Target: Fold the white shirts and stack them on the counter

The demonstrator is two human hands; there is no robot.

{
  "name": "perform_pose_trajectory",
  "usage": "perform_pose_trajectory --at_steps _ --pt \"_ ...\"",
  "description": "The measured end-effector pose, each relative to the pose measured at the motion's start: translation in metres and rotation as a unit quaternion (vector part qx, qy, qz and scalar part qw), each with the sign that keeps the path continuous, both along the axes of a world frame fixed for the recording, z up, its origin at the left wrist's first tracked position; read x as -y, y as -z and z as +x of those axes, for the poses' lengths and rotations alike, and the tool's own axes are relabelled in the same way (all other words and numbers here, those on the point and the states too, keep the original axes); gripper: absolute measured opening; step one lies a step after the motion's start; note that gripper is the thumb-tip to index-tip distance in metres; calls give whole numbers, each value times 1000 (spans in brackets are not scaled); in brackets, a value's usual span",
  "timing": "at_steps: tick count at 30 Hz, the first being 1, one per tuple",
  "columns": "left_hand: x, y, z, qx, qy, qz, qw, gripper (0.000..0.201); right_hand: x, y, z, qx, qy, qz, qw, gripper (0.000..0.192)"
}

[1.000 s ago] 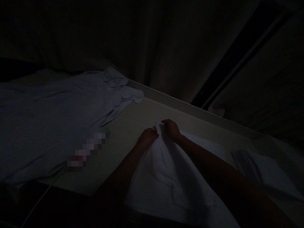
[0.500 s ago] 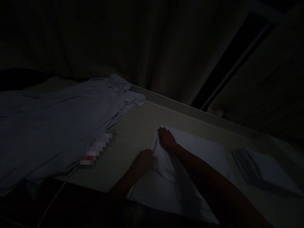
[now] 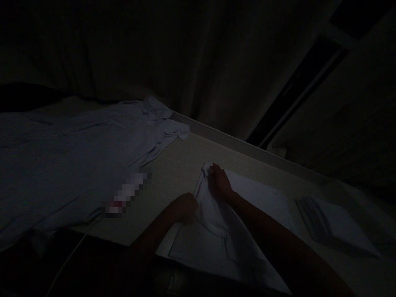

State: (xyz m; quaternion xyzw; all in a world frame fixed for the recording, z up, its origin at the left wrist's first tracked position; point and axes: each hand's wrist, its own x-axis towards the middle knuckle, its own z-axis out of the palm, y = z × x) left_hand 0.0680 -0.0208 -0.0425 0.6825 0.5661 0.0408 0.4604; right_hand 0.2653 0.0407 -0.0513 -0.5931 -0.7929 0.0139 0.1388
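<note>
1. Near the middle of the head view, a little toward five o'clock, a white cloth (image 3: 216, 235) lies spread on the pale table (image 3: 176, 173), with its near edge hanging over the table's front.
2. At the cloth's far corner, the right hand (image 3: 220, 182) lies on the fabric with its fingers laid flat and pointing toward twelve o'clock; it presses down and grasps nothing that I can see.
3. Toward eight o'clock from that hand, the left hand (image 3: 185, 206) sits at the cloth's left edge, fingers curled in. It seems to pinch the hem, though the room is too dim to be sure of the hold.
4. Both forearms cross the cloth from the five and six o'clock side, the right one covering much of its right half.
5. Out at nine o'clock, a light blue shirt (image 3: 77, 161) lies flat over the left part of the table, its collar end pointing toward the hands and well apart from them.
6. Over at three o'clock, a folded pale cloth (image 3: 334, 227) rests on the table, near the white cloth but not touching it.
7. Beyond the table's far rim, dark curtains (image 3: 198, 62) hang.
</note>
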Motion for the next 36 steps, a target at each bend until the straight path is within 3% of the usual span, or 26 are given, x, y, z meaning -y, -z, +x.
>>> perform_pose_trajectory --at_steps 4,8,12,14,16,20,25,31,36 --pt "0 -1 0 -13 -1 -2 1000 35 26 9 0 -7 9 -24 1000 51" --pt "-8 -2 -7 -38 -19 26 999 42 45 21 -17 25 23 -46 998 54" --pt "-23 0 -11 -56 -86 162 982 42 55 22 -31 28 44 -12 999 51" --pt "-32 2 -5 -14 -130 243 961 33 58 19 -32 29 43 -9 999 50" --pt "-43 3 6 41 -151 279 947 29 60 17 -32 30 45 -4 999 50" --pt "-69 9 34 71 -176 283 940 38 59 13 -33 34 52 -6 998 51" --pt "-95 21 58 31 -220 259 940 34 61 5 -32 35 52 -20 998 51" --pt "-108 28 64 -13 -250 233 940 42 61 7 -30 17 40 -4 999 51" --pt "-114 28 61 -18 -245 224 943 36 58 14 -31 10 54 -3 998 52"
